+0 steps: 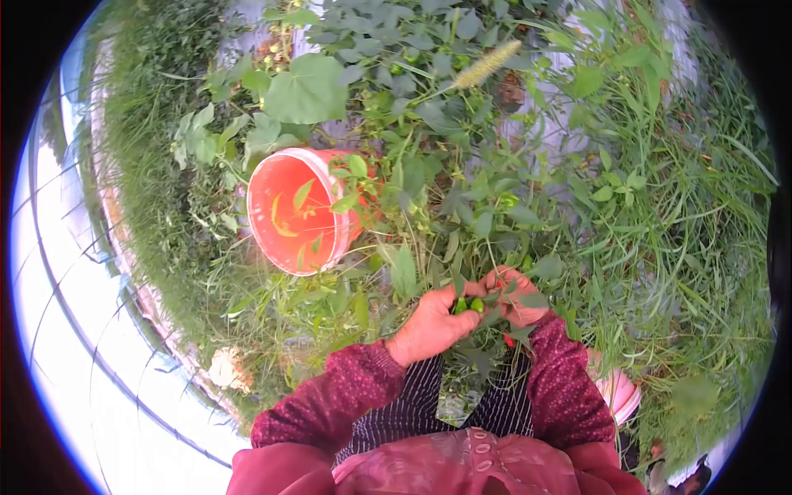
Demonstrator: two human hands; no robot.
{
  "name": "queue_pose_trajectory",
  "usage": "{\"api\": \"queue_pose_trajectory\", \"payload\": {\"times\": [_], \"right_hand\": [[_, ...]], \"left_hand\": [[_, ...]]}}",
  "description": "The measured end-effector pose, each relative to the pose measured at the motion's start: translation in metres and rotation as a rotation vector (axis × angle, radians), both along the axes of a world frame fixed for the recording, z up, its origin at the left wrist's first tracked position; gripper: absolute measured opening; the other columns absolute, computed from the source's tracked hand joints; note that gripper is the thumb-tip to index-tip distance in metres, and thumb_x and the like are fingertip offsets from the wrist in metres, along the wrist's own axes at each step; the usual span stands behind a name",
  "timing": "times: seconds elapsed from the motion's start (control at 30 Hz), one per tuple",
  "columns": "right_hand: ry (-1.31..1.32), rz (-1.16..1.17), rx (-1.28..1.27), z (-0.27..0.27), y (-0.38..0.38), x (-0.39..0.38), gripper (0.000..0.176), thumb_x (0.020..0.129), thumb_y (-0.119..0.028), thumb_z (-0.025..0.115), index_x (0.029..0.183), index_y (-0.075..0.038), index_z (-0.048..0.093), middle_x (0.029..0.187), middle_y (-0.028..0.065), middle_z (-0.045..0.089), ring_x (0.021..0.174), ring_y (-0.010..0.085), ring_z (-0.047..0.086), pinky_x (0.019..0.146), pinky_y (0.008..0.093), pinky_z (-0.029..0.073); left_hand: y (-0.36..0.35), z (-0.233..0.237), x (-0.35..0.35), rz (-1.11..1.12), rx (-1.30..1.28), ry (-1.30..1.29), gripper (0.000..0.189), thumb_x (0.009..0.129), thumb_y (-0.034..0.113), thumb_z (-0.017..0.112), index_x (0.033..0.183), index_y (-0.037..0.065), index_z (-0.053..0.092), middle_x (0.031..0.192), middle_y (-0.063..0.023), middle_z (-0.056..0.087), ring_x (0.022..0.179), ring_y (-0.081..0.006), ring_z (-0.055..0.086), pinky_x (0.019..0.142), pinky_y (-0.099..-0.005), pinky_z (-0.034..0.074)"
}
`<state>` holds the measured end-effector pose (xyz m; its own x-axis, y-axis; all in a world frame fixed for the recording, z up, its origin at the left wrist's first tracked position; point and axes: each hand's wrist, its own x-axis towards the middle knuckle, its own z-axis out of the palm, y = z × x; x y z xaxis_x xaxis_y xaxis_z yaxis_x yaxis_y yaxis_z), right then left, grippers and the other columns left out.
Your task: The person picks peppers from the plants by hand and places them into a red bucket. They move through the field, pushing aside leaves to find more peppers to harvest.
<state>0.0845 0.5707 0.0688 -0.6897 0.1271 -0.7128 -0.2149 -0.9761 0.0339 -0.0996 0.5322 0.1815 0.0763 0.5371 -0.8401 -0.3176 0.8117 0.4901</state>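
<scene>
My left hand (433, 323) is closed around a few small green peppers (469, 305), which show between thumb and fingers. Close beside it, my right hand (521, 302) has its fingers bent in a pinch among the leaves of a pepper plant (483, 219). What those fingertips grip is partly hidden by leaves; a small bit of red shows near them. Another small red spot (509, 340) sits just below, between my hands and my knees. Both hands are low in the foliage, in front of my lap.
An orange-red bucket (287, 153) with a pale rim lies tipped among the plants at left, leaves across its mouth. A pink container (620, 396) is partly hidden by my right sleeve. Tall grass (660, 247) grows at right. Greenhouse sheeting (99, 363) curves along the left.
</scene>
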Motion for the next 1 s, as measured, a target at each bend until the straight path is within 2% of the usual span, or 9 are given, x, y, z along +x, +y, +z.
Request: {"api": "queue_pose_trajectory", "payload": {"times": [0.1,0.17,0.37,0.5,0.67,0.77,0.87,0.93,1.0], "right_hand": [[-0.045,0.045,0.079,0.009,0.000,-0.011,0.021,0.079,-0.003,0.065,0.097,-0.006,0.055,0.089,0.0028,0.060,0.055,0.0057,0.047,0.047,0.0197,0.036],[-0.106,0.470,0.115,0.013,0.006,-0.010,0.025,0.076,-0.005,0.067,0.096,-0.007,0.052,0.092,0.0037,0.057,0.072,0.0065,0.051,0.057,0.0191,0.039],[-0.213,0.246,0.076,0.031,0.008,-0.014,0.037,0.077,-0.020,0.069,0.107,-0.003,0.057,0.105,0.0048,0.059,0.086,0.0108,0.055,0.065,0.0185,0.041],[0.059,0.330,0.168,0.009,0.006,-0.001,0.050,0.073,-0.018,0.068,0.119,-0.002,0.056,0.105,0.0045,0.060,0.094,0.0117,0.055,0.076,0.0240,0.041],[0.086,0.423,0.261,0.011,0.001,0.005,0.048,0.073,-0.022,0.065,0.117,-0.003,0.058,0.101,0.0030,0.063,0.087,0.0080,0.055,0.070,0.0213,0.040],[0.057,0.529,0.362,0.021,0.008,0.004,0.042,0.077,-0.025,0.066,0.113,-0.005,0.061,0.102,0.0029,0.065,0.082,0.0059,0.054,0.064,0.0204,0.040],[0.233,0.537,0.461,0.016,0.005,0.005,0.042,0.078,-0.031,0.068,0.113,-0.007,0.063,0.097,0.0017,0.065,0.078,0.0071,0.053,0.063,0.0211,0.041],[0.225,0.533,0.448,0.024,0.005,0.008,0.042,0.078,-0.031,0.068,0.112,-0.007,0.063,0.095,0.0011,0.065,0.080,0.0076,0.054,0.064,0.0215,0.042],[0.235,0.548,0.488,0.029,0.003,0.006,0.042,0.079,-0.036,0.068,0.110,-0.008,0.065,0.088,0.0003,0.065,0.081,0.0091,0.056,0.068,0.0236,0.045]], "left_hand": [[0.002,0.023,-0.019,-0.015,-0.048,-0.029,0.022,0.084,0.002,0.060,0.105,0.007,0.056,0.071,-0.0001,0.057,0.053,-0.0061,0.051,0.046,-0.0212,0.040],[0.005,0.044,-0.048,0.316,-0.044,-0.100,0.026,0.083,0.002,0.060,0.108,0.006,0.057,0.075,-0.0059,0.062,0.054,-0.0102,0.056,0.045,-0.0234,0.044],[-0.020,0.037,-0.174,0.146,-0.028,0.788,0.024,0.082,0.006,0.058,0.106,0.004,0.062,0.081,-0.0040,0.066,0.058,-0.0043,0.055,0.048,-0.0169,0.042],[-0.023,0.007,-0.210,-0.800,0.338,1.691,0.025,0.079,0.005,0.062,0.105,0.002,0.062,0.093,-0.0119,0.065,0.086,-0.0235,0.064,0.077,-0.0322,0.050],[0.042,0.046,-0.114,-0.484,0.600,0.969,0.024,0.079,0.002,0.059,0.103,0.002,0.060,0.095,-0.0139,0.065,0.088,-0.0272,0.064,0.080,-0.0347,0.050],[0.076,0.010,-0.084,-0.696,0.592,0.796,0.028,0.080,-0.007,0.054,0.108,-0.002,0.059,0.102,-0.0131,0.064,0.090,-0.0204,0.062,0.079,-0.0308,0.049],[0.090,-0.038,-0.077,-0.648,0.391,0.593,0.035,0.079,-0.009,0.048,0.112,-0.001,0.058,0.105,-0.0118,0.063,0.098,-0.0193,0.060,0.086,-0.0302,0.047],[0.097,-0.044,-0.073,-0.362,0.460,0.141,0.044,0.075,-0.010,0.044,0.116,0.001,0.057,0.112,-0.0105,0.062,0.108,-0.0198,0.056,0.095,-0.0308,0.042],[0.103,-0.034,-0.081,-0.610,0.422,0.012,0.046,0.074,-0.010,0.044,0.117,0.002,0.057,0.115,-0.0092,0.060,0.112,-0.0195,0.053,0.097,-0.0314,0.040]]}}
